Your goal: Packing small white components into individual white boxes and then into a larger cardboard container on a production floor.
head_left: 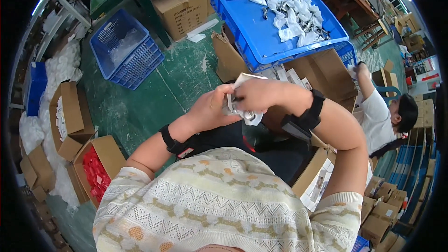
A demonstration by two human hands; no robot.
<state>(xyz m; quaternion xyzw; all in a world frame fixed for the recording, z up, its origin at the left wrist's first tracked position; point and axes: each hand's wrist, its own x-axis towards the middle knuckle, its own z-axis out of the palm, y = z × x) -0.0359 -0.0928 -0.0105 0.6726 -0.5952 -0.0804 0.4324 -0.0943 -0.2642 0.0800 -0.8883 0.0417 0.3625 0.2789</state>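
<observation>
In front of my chest both hands meet at a small white box (248,76) with a raised flap. My left hand (209,108) is closed around the box's near left side, thumb on top. Over its opening, my right hand (256,94) has its fingers bent inward, on a metal part in white wrapping (252,117). Shiny metal and crumpled wrap show below the fingers; the part's exact kind is hidden. Beyond my hands, a blue tray (233,28) bears a heap of similar wrapped metal parts (298,18).
An open carton (326,72) with small white boxes stands under the tray's near edge; another carton (310,172) is by my right side. A blue crate (133,65) sits on the green floor at left, near a carton of red packets (105,158). A person (380,116) works at right.
</observation>
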